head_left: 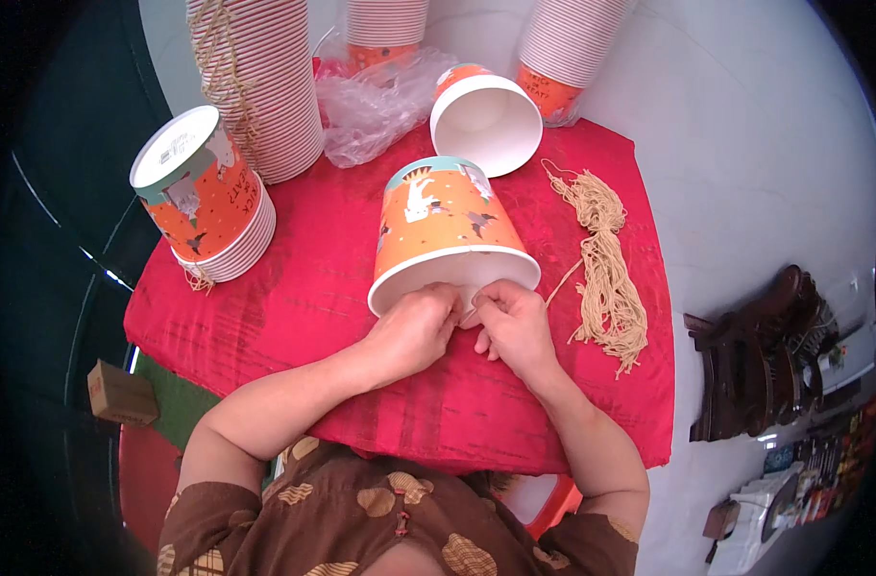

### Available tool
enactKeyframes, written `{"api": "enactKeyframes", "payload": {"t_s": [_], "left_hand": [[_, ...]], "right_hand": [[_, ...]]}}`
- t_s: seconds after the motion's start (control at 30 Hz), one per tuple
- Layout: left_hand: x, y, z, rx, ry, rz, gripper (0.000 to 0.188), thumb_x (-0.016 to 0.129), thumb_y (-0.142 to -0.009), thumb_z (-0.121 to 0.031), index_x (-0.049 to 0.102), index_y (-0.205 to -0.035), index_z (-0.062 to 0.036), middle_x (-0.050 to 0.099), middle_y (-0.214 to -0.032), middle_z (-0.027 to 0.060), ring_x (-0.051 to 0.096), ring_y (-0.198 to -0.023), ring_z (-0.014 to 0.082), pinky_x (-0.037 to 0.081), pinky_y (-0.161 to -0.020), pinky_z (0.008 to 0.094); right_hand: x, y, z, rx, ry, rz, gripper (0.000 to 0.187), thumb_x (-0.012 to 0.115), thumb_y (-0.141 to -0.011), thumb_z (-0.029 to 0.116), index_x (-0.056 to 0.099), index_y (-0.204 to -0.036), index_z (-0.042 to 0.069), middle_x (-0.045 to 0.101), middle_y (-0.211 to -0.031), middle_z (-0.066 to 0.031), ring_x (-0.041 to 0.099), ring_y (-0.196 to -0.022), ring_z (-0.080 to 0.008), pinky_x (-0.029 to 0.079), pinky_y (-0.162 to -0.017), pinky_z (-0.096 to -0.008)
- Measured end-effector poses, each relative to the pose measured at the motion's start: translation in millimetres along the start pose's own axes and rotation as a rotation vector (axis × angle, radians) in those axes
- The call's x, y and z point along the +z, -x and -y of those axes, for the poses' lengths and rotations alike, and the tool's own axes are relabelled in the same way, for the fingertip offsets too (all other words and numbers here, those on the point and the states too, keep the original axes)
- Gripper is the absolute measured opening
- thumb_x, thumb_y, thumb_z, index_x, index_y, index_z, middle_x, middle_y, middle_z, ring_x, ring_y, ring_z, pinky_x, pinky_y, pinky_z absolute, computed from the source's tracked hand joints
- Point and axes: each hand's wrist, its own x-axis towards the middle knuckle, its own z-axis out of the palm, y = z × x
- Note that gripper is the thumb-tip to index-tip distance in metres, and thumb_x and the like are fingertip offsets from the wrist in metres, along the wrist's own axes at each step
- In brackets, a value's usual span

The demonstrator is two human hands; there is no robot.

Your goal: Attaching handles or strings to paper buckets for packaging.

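Observation:
An orange paper bucket (445,213) with a teal base band and printed animals lies on its side in front of me, its white-rimmed mouth toward me. My left hand (421,328) is closed in a pinch at the mouth, its fingertips partly hidden. Close beside it, my right hand (515,326) pinches a thin strand of tan twine that shows between the two hands. Behind the right hand, a strand runs to a hank of tan twine (606,274) lying on the red tablecloth (313,288). The bucket's far inside is hidden.
Another bucket (486,125) lies tipped behind, its white inside showing. At left stands a short upside-down stack (203,197) with twine at its rim. Tall bucket stacks (260,91) and a clear plastic bag (385,106) are at the back. A cardboard box (121,392) sits beyond the table's left edge.

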Motion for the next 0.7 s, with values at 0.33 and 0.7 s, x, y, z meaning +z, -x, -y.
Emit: {"api": "enactKeyframes", "payload": {"t_s": [0.33, 0.7], "left_hand": [[-9, 0, 0, -0.061, 0.092, 0.042, 0.011, 0.063, -0.081, -0.002, 0.059, -0.088, 0.0040, 0.064, -0.087, 0.0242, 0.064, -0.086, 0.0416, 0.050, -0.073, 0.0458], [-7, 3, 5, 0.022, 0.137, 0.063, 0.019, 0.068, -0.079, -0.007, 0.057, -0.090, 0.0029, 0.063, -0.082, 0.0232, 0.065, -0.082, 0.0406, 0.050, -0.067, 0.0443]], "right_hand": [[9, 13, 2, -0.594, 0.224, -0.239, 0.004, 0.063, -0.086, -0.001, 0.061, -0.088, -0.003, 0.066, -0.072, -0.0155, 0.066, -0.060, -0.0182, 0.051, -0.054, -0.0333], [17, 23, 7, -1.287, 0.442, 0.059, 0.027, 0.069, -0.069, -0.006, 0.064, -0.095, 0.002, 0.068, -0.085, -0.0116, 0.068, -0.070, -0.0266, 0.055, -0.059, -0.0341]]}}
